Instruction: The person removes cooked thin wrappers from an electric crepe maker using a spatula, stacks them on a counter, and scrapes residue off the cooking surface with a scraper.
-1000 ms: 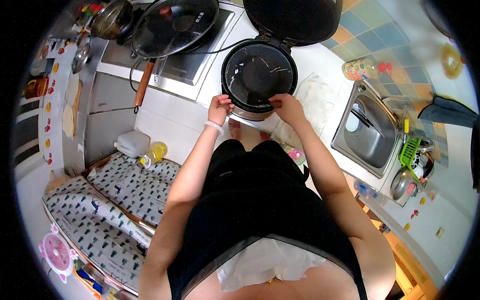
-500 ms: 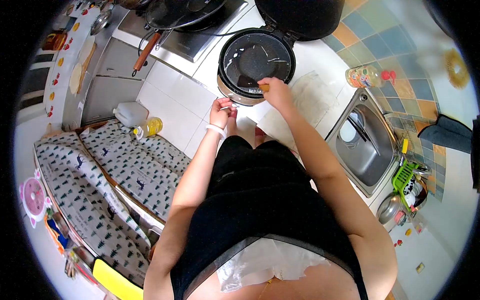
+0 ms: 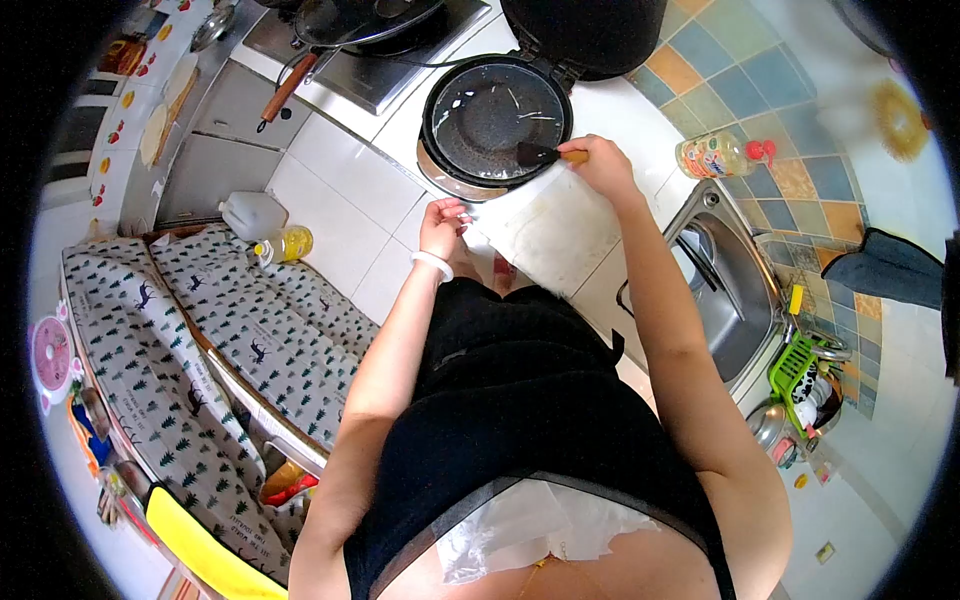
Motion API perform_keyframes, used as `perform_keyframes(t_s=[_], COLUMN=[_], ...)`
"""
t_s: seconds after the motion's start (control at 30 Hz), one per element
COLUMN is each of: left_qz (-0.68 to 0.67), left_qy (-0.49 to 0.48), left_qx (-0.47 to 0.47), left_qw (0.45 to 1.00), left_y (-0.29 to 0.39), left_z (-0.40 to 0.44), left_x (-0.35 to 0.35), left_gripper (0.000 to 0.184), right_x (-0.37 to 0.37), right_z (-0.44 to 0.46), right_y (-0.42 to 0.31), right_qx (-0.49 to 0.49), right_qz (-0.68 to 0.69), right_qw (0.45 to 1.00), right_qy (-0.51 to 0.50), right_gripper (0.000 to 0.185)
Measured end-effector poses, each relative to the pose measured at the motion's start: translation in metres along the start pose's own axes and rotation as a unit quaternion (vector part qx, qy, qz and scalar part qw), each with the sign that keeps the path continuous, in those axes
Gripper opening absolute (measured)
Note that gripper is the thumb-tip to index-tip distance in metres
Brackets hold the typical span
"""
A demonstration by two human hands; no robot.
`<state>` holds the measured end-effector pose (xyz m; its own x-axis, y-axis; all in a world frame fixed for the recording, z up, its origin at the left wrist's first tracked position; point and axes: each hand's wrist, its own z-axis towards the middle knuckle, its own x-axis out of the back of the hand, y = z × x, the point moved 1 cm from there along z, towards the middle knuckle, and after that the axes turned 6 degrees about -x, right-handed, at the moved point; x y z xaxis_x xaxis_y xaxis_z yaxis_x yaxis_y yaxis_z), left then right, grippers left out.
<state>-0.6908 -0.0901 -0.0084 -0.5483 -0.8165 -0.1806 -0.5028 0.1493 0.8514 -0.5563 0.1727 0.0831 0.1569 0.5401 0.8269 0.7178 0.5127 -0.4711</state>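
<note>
My right hand is closed around the wooden handle of a brush. Its dark, flared head is over the right front part of an electric griddle. White streaks and bits lie on the griddle's round black surface, and its black lid stands raised at the back. Just in front of the griddle's near rim is my left hand, its fingers loosely bent and apart, with nothing plainly in it. A whitish cloth lies on the counter under my right forearm's side.
A stove with a lidded, wooden-handled pan stands at back left. On the right are a bottle with a red cap, a steel sink and a green rack. An oil bottle and a white jug stand left.
My right hand has moved right with the brush, whose head now sits near the griddle's right front edge. The view has shifted slightly; my left hand stays by the near rim.
</note>
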Motion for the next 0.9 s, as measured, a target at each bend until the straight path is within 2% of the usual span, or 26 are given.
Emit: perform_keyframes(t_s=[0.27, 0.37, 0.6, 0.73, 0.83, 0.9], left_qz=[0.006, 0.001, 0.007, 0.018, 0.017, 0.009], left_qy=[-0.012, -0.011, -0.012, -0.01, -0.004, -0.007], left_qx=[-0.024, -0.023, -0.017, -0.024, -0.02, -0.01], left_qw=[1.0, 1.0, 1.0, 0.999, 1.0, 1.0], left_y=[0.011, 0.012, 0.008, 0.012, 0.013, 0.01], left_z=[0.006, 0.011, 0.02, 0.02, 0.021, 0.021], left_x=[-0.013, -0.017, -0.019, -0.015, -0.013, -0.012], left_gripper=[0.037, 0.036, 0.037, 0.037, 0.037, 0.037], right_x=[0.027, 0.026, -0.025, -0.01, 0.013, 0.008], right_z=[0.023, 0.033, 0.045, 0.043, 0.04, 0.044], right_y=[0.013, 0.014, 0.014, 0.017, 0.023, 0.03], right_qx=[-0.035, -0.005, 0.053, 0.067, 0.031, 0.009], right_qz=[-0.028, -0.045, 0.073, 0.066, 0.02, 0.057], right_qw=[0.998, 0.998, 0.993, 0.993, 0.997, 0.994], right_qy=[-0.033, -0.035, -0.078, -0.072, -0.068, -0.093], right_gripper=[0.016, 0.017, 0.016, 0.015, 0.015, 0.015])
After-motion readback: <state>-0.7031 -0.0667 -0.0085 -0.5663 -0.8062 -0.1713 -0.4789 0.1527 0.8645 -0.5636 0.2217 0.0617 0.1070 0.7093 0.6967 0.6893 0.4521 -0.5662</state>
